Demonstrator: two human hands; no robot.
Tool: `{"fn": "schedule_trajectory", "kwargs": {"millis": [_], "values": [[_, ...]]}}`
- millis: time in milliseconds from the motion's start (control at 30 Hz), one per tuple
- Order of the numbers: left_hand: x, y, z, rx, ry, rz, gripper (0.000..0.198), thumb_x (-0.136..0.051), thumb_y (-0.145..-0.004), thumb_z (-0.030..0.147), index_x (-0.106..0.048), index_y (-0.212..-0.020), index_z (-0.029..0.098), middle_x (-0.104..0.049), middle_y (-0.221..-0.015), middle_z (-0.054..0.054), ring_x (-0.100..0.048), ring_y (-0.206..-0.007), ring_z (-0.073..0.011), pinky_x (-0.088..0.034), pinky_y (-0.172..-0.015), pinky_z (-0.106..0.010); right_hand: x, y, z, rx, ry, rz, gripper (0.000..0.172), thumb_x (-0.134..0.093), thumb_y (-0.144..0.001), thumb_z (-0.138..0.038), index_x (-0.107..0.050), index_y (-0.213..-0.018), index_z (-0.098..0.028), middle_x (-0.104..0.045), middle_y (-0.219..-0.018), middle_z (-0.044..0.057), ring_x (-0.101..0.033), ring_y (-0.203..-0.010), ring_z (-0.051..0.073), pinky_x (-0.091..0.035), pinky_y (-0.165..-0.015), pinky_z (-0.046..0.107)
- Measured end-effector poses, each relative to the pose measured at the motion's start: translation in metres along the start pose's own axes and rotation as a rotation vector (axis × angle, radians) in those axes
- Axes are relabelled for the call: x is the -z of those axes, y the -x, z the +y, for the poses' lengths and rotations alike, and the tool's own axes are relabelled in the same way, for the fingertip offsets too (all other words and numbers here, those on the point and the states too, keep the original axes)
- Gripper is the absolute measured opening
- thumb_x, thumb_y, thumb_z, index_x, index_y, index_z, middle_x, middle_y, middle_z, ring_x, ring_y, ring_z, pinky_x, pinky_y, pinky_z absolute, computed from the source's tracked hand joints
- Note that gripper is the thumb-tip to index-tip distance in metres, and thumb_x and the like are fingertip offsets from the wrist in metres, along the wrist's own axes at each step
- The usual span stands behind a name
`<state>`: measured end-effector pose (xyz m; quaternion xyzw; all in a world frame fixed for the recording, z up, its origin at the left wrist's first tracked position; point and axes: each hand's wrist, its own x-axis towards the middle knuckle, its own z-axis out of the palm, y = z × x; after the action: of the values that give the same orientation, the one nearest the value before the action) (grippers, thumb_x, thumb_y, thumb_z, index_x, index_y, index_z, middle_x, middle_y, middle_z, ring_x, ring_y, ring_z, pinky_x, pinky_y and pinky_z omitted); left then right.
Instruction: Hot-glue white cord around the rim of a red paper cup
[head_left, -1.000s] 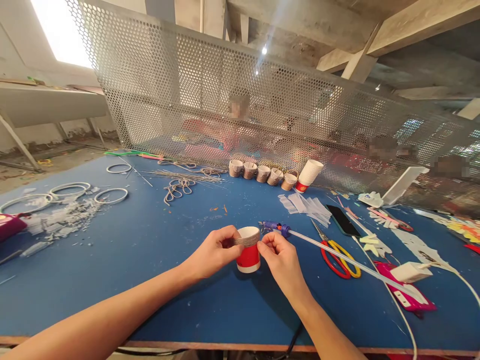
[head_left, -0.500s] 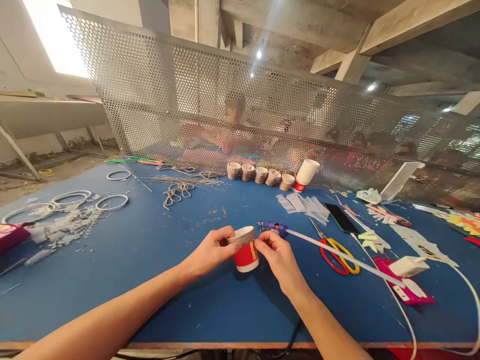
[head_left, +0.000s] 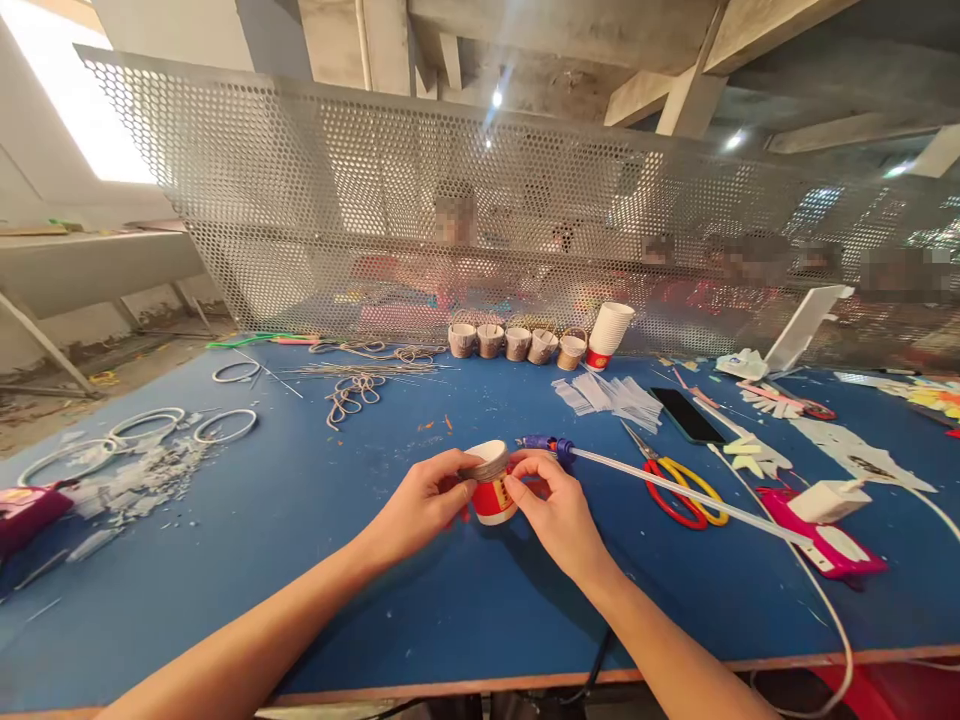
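Note:
A red and white paper cup, with brownish cord wound around its upper part, is held up over the blue table. My left hand grips its left side near the rim, thumb in front and fingers behind. On the right side, my right hand has thumb and fingertips closed at the cup's wall by the cord. Whether a cord end is pinched there is too small to see. Just behind my right hand lies a blue glue gun with a long clear glue stick in it.
Red and yellow scissors, a phone and a pink power strip lie right. Several wrapped cups and a cup stack line the perforated screen. Cord, white rings and scraps lie left.
The view has shifted slightly. The cup has turned a little in my hands, its printed marking now facing more forward. Both hands stay on it, the right fingers more curled.

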<state>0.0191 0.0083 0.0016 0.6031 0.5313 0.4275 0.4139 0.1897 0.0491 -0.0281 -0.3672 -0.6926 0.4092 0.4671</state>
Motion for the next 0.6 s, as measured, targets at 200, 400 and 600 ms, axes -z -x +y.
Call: {"fn": "schedule_trajectory", "kwargs": {"millis": [200,400,600], "values": [[-0.0046,0.0008,-0.0004,0.033,0.025,-0.003,0.014,-0.054,-0.069,0.023,-0.061,-0.077,0.014,-0.055,-0.055,0.004,-0.049,-0.05,-0.0104,-0.038,-0.048,-0.021,-0.0013,0.0022,-0.0015,0.118,0.148,0.033,0.013,-0.054,-0.083,-0.029,-0.056,-0.073,-0.02,-0.063,-0.096,0.007,-0.06,-0.09,0.02,-0.05,-0.075,0.031],[-0.0055,-0.0009,-0.003,0.013,0.008,0.057,0.018,-0.056,-0.072,0.032,-0.055,-0.065,0.016,-0.05,-0.048,0.006,-0.044,-0.047,-0.0093,-0.034,-0.045,-0.021,-0.0031,0.0048,-0.0005,0.199,0.197,0.041,0.011,-0.053,-0.085,-0.024,-0.056,-0.075,-0.021,-0.062,-0.096,0.007,-0.058,-0.091,0.02,-0.049,-0.078,0.033],[-0.0051,-0.0006,-0.0035,0.034,-0.006,0.067,0.024,-0.054,-0.076,0.036,-0.053,-0.062,0.017,-0.05,-0.046,0.006,-0.043,-0.045,-0.0088,-0.033,-0.044,-0.021,-0.0051,0.006,0.0003,0.272,0.224,0.069,0.011,-0.053,-0.085,-0.023,-0.056,-0.075,-0.021,-0.062,-0.089,0.006,-0.059,-0.089,0.02,-0.049,-0.079,0.034]]}}
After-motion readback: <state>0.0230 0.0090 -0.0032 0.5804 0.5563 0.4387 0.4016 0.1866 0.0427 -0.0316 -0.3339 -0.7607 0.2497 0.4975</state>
